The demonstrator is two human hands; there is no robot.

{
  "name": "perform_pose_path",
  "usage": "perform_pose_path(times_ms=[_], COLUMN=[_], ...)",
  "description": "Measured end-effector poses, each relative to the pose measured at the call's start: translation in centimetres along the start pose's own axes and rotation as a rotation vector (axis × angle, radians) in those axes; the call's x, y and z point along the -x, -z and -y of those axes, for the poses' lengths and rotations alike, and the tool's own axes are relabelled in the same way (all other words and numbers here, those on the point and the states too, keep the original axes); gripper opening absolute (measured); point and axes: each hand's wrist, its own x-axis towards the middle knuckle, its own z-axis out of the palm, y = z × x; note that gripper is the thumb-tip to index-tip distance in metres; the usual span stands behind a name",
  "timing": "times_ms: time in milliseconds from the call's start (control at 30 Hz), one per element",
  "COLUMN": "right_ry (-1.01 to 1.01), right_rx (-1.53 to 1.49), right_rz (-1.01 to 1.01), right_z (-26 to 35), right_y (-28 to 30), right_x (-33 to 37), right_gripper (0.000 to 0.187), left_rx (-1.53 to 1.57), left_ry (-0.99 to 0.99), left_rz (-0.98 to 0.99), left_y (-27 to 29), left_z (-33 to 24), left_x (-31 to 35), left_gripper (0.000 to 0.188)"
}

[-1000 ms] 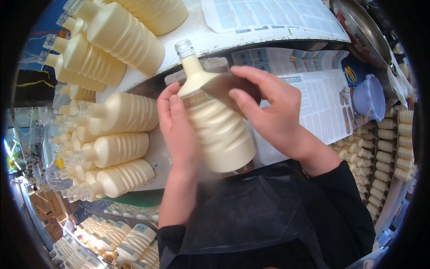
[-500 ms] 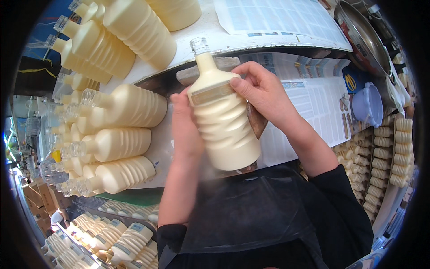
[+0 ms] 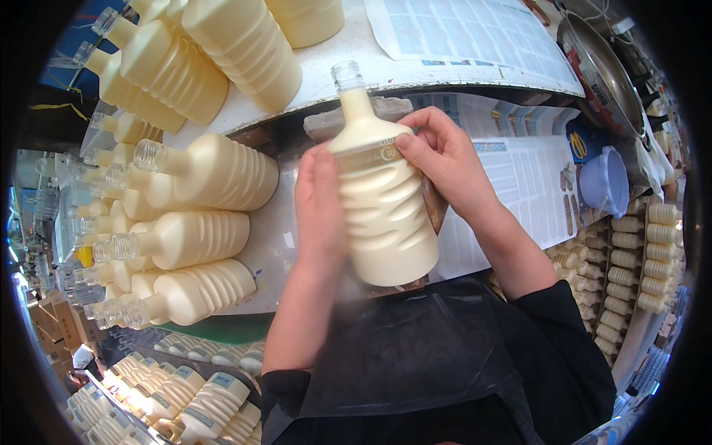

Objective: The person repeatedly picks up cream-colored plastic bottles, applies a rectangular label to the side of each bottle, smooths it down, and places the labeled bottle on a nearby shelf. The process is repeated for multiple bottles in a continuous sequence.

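Note:
Between my hands is a cream-coloured bottle [image 3: 389, 222] with rippled sides and a clear threaded neck, tilted with the neck pointing away from me. A narrow greyish label strip [image 3: 363, 157] with printing lies across its shoulder. My left hand [image 3: 319, 196] wraps the bottle's left side, its fingers partly blurred. At the upper right side, my right hand [image 3: 441, 156] grips the bottle, thumb pressed on the strip's right end; its fingertips behind are hidden. Beyond the bottle lies a folded grey cloth [image 3: 319, 127], partly covered. A brown wedge-shaped piece [image 3: 436, 209] shows behind the bottle's right side.
Several similar bottles [image 3: 215, 174] lie stacked at left, and more stand on the white shelf [image 3: 348, 70]. Label sheets [image 3: 512, 178] cover the table's right side, near a lilac bucket [image 3: 604, 182] and a metal pan [image 3: 601, 67]. Racks of labelled bottles [image 3: 215, 404] fill the lower left.
The bottle and both hands have shifted slightly right in the picture. My left hand's fingers have come up along the bottle's side, and the strip's printing now shows more clearly.

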Motion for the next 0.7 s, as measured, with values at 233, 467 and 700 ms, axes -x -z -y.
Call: perform_pose_path(times_ms=[233, 467, 700], right_ry=[0.051, 0.002, -0.002], right_rx=[0.027, 0.011, 0.049], right_rz=[-0.06, -0.047, -0.016], right_z=[0.0, -0.5, -0.3], right_y=[0.0, -0.2, -0.1], right_x=[0.1, -0.1, 0.1], right_gripper=[0.033, 0.033, 0.028], left_rx=[0.166, -0.193, -0.129], left_ry=[0.058, -0.025, -0.021], left_rz=[0.047, 0.067, 0.062], left_y=[-0.7, -0.3, -0.5], left_z=[-0.9, 0.0, -0.2], left_x=[0.2, -0.1, 0.2], left_gripper=[0.041, 0.04, 0.04])
